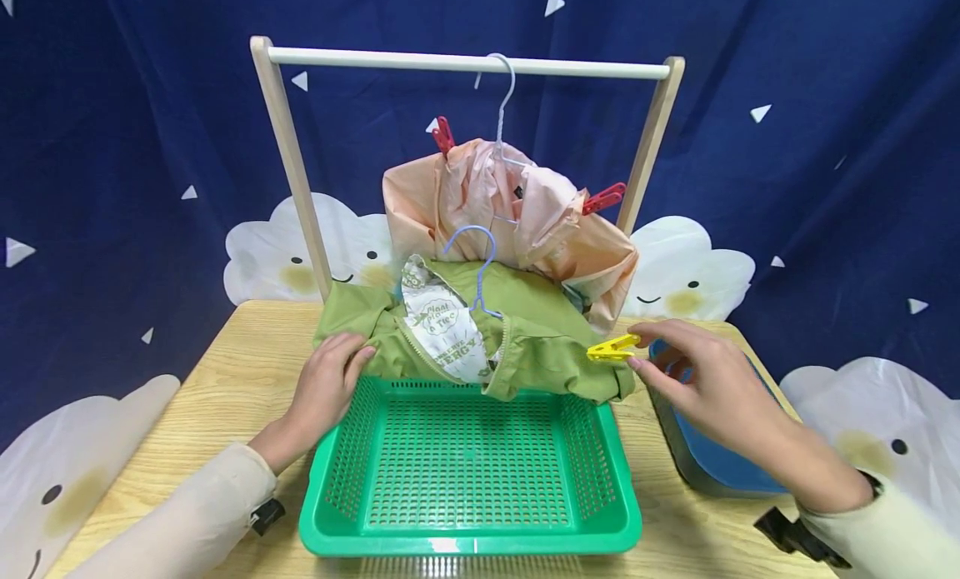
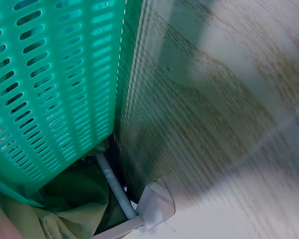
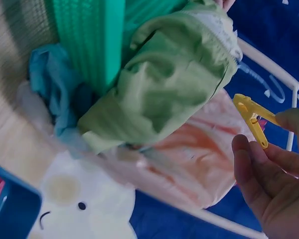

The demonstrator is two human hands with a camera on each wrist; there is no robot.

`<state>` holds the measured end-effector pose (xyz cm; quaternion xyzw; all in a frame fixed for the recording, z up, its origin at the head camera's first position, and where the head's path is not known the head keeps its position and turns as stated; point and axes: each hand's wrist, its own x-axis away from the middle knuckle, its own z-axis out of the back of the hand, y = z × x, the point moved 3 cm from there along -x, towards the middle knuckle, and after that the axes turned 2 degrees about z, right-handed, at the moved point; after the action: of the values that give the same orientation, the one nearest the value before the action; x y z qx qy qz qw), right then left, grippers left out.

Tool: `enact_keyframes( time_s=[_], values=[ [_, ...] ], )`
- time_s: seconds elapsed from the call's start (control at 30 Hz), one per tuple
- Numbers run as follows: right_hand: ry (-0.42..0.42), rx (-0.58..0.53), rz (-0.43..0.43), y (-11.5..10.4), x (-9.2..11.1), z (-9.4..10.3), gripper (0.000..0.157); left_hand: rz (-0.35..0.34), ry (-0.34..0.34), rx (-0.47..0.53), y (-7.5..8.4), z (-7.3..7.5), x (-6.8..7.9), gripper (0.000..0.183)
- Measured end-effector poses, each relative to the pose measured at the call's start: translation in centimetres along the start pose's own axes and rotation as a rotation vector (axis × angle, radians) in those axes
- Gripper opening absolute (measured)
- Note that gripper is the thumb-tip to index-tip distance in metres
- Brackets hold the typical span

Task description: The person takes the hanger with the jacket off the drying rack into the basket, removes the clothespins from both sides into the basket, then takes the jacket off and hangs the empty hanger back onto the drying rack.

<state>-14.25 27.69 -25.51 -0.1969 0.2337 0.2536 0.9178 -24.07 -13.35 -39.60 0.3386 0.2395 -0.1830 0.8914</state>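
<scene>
A green zip jacket with a printed white lining lies over the back of a green basket, a lilac hanger in its collar. My left hand grips the jacket's left shoulder, its fingertips partly hidden by cloth. Between thumb and fingers, my right hand pinches a yellow clothespin beside the jacket's right sleeve. The right wrist view also shows the clothespin apart from the cloth. Little of the left hand appears in the left wrist view.
Behind the jacket, a peach garment hangs from a white rod on a white hanger, with red clothespins at both shoulders. A blue bin stands on the wooden table, behind my right hand.
</scene>
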Motion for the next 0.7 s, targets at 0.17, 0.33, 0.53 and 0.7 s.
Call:
enact_keyframes(
  time_s=[0.17,0.33,0.53,0.7],
  values=[
    [-0.007,0.013,-0.063,1.9,0.4,0.4,0.032,0.0,0.001,-0.002,-0.1,0.0,0.1,0.012],
    [-0.013,0.029,-0.11,3.4,0.8,0.5,0.03,-0.001,0.001,-0.003,0.0,0.0,0.3,0.012],
    [-0.008,0.049,-0.151,5.1,1.6,0.5,0.029,0.014,0.001,-0.001,-0.1,0.0,0.4,0.011],
    [-0.006,0.065,-0.189,6.5,2.4,0.6,0.029,0.015,-0.015,0.004,0.0,0.0,0.2,0.014]
  ],
)
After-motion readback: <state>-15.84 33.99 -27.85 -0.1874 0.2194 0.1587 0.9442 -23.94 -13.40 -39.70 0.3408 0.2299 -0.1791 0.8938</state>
